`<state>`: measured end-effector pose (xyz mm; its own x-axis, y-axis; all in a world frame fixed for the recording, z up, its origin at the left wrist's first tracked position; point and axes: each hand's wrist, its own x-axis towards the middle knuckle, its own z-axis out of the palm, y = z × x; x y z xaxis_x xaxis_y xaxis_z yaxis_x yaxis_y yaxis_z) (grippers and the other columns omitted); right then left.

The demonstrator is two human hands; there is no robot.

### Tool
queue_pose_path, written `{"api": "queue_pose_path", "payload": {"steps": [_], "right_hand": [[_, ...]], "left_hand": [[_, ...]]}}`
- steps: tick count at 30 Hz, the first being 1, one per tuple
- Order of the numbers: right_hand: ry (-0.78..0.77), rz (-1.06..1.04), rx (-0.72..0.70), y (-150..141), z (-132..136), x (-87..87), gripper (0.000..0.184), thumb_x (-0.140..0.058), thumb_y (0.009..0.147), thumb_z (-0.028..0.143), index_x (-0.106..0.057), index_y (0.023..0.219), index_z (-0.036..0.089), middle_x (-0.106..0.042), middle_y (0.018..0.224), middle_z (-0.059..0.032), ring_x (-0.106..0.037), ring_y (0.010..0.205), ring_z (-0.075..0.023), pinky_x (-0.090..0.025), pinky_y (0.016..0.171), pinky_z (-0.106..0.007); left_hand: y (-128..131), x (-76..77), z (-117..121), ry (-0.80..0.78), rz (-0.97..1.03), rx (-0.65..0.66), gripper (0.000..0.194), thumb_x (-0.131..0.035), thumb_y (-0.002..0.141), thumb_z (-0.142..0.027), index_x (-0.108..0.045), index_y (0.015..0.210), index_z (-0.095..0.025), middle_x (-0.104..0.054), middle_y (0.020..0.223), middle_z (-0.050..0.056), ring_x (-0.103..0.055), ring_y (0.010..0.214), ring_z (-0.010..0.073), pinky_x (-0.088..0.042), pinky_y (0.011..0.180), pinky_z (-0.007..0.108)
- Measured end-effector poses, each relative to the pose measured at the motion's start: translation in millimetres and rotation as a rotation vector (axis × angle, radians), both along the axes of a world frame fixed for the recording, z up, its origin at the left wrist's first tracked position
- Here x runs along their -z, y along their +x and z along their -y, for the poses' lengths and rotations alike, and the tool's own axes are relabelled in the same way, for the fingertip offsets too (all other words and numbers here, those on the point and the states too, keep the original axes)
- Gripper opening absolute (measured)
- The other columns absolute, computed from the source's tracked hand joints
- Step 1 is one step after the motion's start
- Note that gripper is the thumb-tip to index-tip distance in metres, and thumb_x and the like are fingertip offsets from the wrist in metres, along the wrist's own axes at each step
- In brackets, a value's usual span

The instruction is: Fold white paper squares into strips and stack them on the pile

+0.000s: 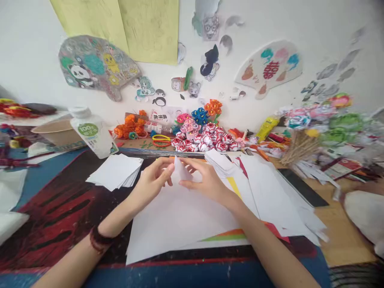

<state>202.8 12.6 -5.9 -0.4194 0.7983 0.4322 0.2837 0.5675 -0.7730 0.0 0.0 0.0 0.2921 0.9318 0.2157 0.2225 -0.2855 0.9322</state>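
A small folded piece of white paper stands raised between my two hands, above a large white sheet on the desk. My left hand pinches its left side between thumb and fingers. From the right, my right hand holds the same paper, thumb toward me and fingers behind. The paper's lower part is partly hidden by the fingers. Left of my hands lies a stack of white paper squares. Another small stack of white paper is just beyond my right hand.
A white bottle stands at the back left. Red-and-white paper flowers crowd the back edge by the wall. More white sheets and a dark flat phone-like slab lie to the right. Coloured paper edges show under the large sheet.
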Motion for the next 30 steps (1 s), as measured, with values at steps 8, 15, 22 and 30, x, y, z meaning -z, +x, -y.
{"api": "queue_pose_path", "payload": {"steps": [8, 15, 22, 30], "right_hand": [[-0.092, -0.018, -0.069, -2.4, 2.4, -0.9, 0.061, -0.073, 0.077, 0.031, -0.053, 0.134, 0.023, -0.064, 0.121, -0.0082, -0.062, 0.096, -0.0206, -0.052, 0.08, -0.035], [-0.249, -0.108, -0.112, 1.1, -0.2, -0.9, 0.06, -0.069, 0.08, 0.036, -0.052, 0.135, 0.022, -0.066, 0.113, -0.0076, -0.064, 0.089, -0.0187, -0.052, 0.082, -0.034], [-0.434, -0.374, -0.042, 8.6, -5.7, 0.0, 0.032, -0.05, 0.091, 0.031, -0.066, 0.115, 0.019, -0.069, 0.107, -0.0054, -0.063, 0.095, -0.0207, -0.049, 0.081, -0.029], [-0.566, -0.46, -0.105, 14.0, -7.6, -4.6, 0.055, -0.068, 0.074, 0.017, -0.058, 0.128, 0.021, -0.066, 0.118, -0.007, -0.064, 0.098, -0.0239, -0.05, 0.081, -0.033]], "left_hand": [[-0.5, -1.3, 1.4, 0.082, -0.059, 0.037, 0.039, -0.056, 0.088, -0.046, -0.053, 0.117, -0.021, -0.063, 0.103, 0.005, -0.061, 0.069, 0.0126, -0.047, 0.063, 0.027], [1.2, -2.4, 3.8, 0.063, -0.127, -0.075, 0.029, -0.048, 0.092, -0.044, -0.058, 0.103, -0.02, -0.062, 0.07, -0.001, -0.058, 0.063, 0.0126, -0.045, 0.062, 0.026], [-3.3, -2.5, -1.1, 0.052, -0.077, -0.24, 0.022, -0.05, 0.09, -0.038, -0.057, 0.083, -0.018, -0.055, 0.06, -0.004, -0.056, 0.059, 0.0118, -0.043, 0.06, 0.024], [-2.6, 0.1, 0.8, 0.427, -0.475, -0.464, 0.027, -0.058, 0.086, -0.037, -0.058, 0.106, -0.019, -0.066, 0.102, 0.008, -0.064, 0.083, 0.0217, -0.049, 0.07, 0.034]]}}
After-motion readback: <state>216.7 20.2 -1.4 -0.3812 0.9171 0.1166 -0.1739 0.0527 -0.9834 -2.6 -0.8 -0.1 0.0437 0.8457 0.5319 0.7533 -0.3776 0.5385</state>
